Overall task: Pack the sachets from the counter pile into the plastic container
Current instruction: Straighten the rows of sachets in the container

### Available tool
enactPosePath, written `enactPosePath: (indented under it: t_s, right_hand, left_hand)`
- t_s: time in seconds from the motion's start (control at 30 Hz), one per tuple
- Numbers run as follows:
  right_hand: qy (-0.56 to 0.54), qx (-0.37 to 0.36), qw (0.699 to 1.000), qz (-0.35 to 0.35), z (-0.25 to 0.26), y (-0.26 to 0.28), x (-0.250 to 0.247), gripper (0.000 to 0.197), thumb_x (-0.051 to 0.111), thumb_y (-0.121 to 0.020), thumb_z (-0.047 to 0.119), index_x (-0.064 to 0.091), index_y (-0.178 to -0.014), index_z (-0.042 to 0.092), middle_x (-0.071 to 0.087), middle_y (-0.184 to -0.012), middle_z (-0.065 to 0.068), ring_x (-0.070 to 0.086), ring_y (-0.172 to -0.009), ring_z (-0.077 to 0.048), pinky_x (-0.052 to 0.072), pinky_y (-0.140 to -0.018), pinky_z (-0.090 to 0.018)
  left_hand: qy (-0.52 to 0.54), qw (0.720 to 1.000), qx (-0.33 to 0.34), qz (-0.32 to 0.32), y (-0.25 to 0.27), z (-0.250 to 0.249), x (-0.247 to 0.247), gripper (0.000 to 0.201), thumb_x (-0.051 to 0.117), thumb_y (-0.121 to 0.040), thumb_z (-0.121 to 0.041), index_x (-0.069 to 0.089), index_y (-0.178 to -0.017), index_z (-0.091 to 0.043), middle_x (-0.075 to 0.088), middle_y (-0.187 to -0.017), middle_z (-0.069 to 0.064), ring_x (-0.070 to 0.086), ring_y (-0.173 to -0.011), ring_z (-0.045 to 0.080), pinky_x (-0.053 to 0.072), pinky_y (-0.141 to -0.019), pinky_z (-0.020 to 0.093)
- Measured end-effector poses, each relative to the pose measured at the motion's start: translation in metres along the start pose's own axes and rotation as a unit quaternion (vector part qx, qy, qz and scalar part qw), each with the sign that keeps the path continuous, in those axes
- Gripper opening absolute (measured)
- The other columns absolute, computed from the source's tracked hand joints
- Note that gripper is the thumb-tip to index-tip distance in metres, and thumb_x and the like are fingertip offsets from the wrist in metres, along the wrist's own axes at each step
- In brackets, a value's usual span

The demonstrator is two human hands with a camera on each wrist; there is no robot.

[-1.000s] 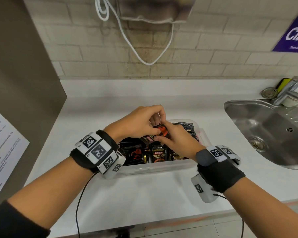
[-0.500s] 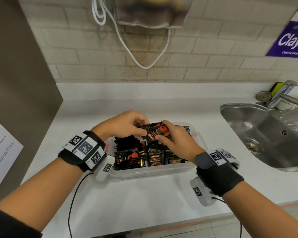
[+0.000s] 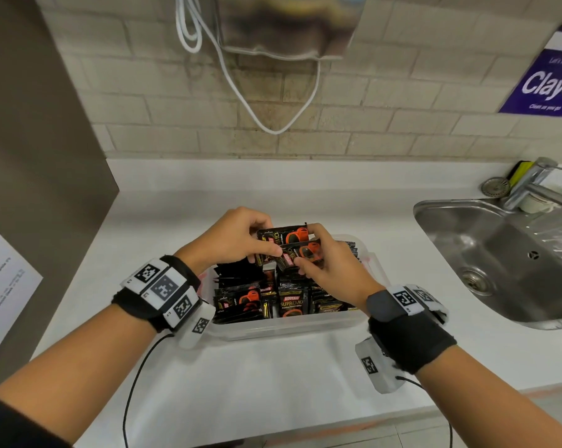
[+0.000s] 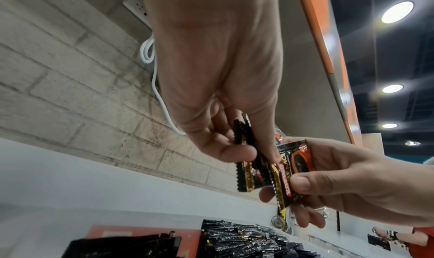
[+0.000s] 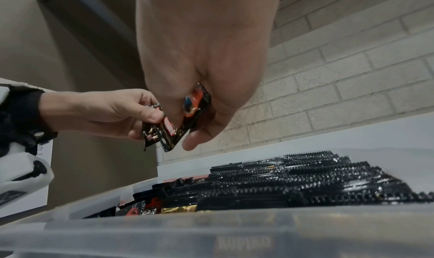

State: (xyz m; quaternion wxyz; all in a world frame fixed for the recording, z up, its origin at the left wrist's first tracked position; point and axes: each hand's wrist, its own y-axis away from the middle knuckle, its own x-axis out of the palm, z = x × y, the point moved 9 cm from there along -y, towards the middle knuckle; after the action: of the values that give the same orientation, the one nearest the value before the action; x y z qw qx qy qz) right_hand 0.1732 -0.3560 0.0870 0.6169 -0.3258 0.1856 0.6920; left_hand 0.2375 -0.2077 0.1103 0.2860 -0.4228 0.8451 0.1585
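A clear plastic container (image 3: 292,328) sits on the white counter, filled with rows of black and orange coffee sachets (image 3: 291,302). Both hands hover just above it. My left hand (image 3: 237,237) pinches a few black sachets (image 3: 281,236) between thumb and fingers; the pinched sachets (image 4: 246,161) also show in the left wrist view. My right hand (image 3: 325,270) pinches another sachet (image 3: 300,255) right beside them, the same sachet (image 4: 293,171) appearing in the left wrist view. In the right wrist view that sachet (image 5: 187,117) hangs over the packed rows (image 5: 293,180).
A steel sink (image 3: 506,260) with a tap (image 3: 532,185) lies to the right. A brown panel (image 3: 40,156) with a paper notice (image 3: 1,286) stands at left. White cables (image 3: 241,92) hang on the brick wall behind. Bare counter (image 3: 273,383) lies in front of the container.
Both hands have lifted a little above the container, and the held sachets have fanned apart, one in the right hand, the others in the left. The head view has tilted slightly.
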Motion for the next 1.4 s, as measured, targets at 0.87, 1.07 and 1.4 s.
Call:
enactPosePath:
  t_s: [0.87,1.07,1.4]
  right_hand:
    - [-0.010,0.045,0.996,-0.075,-0.015,0.008,-0.022,0.029,0.066,-0.096,0.031,0.043,-0.094,0.014,0.072,-0.082,-0.006,0.069,-0.073,-0.022,0.056,-0.067,-0.049]
    - [-0.033,0.052,0.992,-0.114,-0.012,0.013,-0.037,0.031,0.066,-0.095,0.031,0.041,-0.095,0.013,0.072,-0.081,-0.004,0.069,-0.072,-0.025,0.056,-0.070,-0.052]
    - [-0.030,0.050,0.993,-0.106,-0.007,0.015,-0.032,0.031,0.066,-0.096,0.029,0.043,-0.098,0.009,0.072,-0.080,-0.006,0.068,-0.073,-0.023,0.054,-0.067,-0.045]
  left_hand:
    - [0.014,0.998,-0.055,-0.013,0.004,0.024,-0.013,0.028,0.069,-0.090,-0.006,0.068,-0.106,-0.028,0.066,-0.092,0.003,0.063,-0.049,0.009,0.052,-0.056,0.028]
    - [0.047,0.997,-0.058,0.003,0.004,0.021,-0.002,0.029,0.076,-0.084,-0.001,0.064,-0.104,-0.019,0.070,-0.096,0.003,0.064,-0.057,0.007,0.053,-0.051,0.025]
    - [-0.086,0.987,-0.067,0.121,0.003,0.013,0.067,0.026,0.085,-0.077,-0.010,0.064,-0.087,-0.021,0.067,-0.072,-0.005,0.066,-0.062,0.010,0.050,-0.061,0.022]
